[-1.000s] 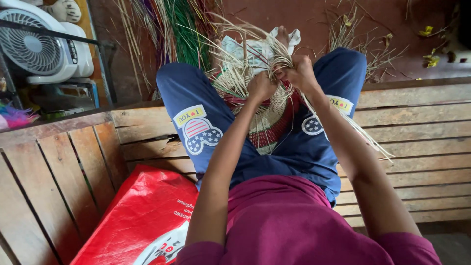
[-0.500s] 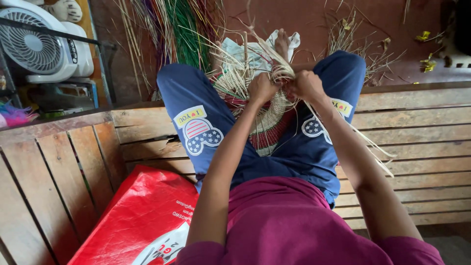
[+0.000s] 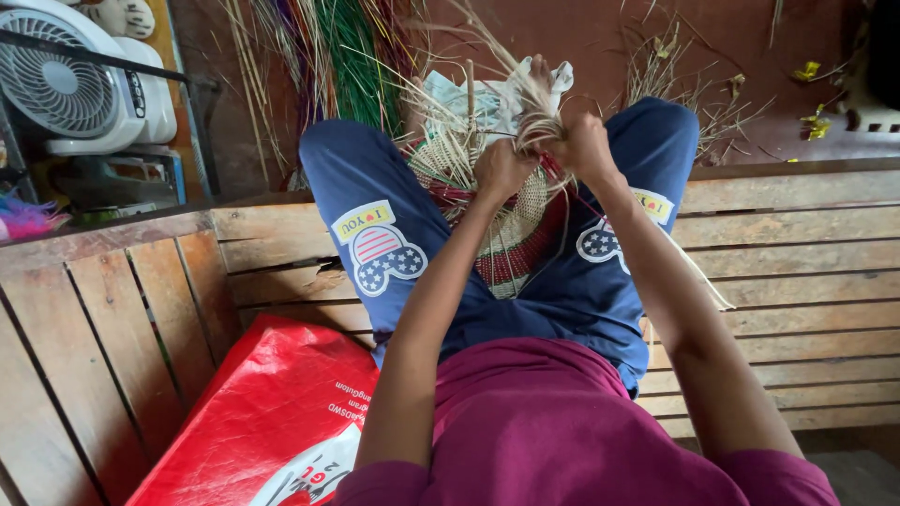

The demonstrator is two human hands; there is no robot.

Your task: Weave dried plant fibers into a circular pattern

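A half-woven straw basket (image 3: 511,245) with red and green bands rests between my knees, its loose pale strands (image 3: 450,141) sticking up at the rim. My left hand (image 3: 500,169) pinches strands on the basket's upper edge. Just to the right, my right hand (image 3: 586,147) is closed on a bundle of long straw strands, which trail down past my right thigh. A bare foot and a white cloth (image 3: 487,94) lie behind the basket.
I sit on a slatted wooden bench (image 3: 787,253). A red plastic sack (image 3: 272,412) lies at the lower left. A white fan (image 3: 75,84) stands at the top left. Green and purple dyed straw (image 3: 347,56) leans behind my left knee; straw scraps litter the floor (image 3: 712,94).
My right hand has pulled its strand bundle slightly up and inward toward the basket rim, and the trailing strands shifted with it. The left hand stays on the rim.
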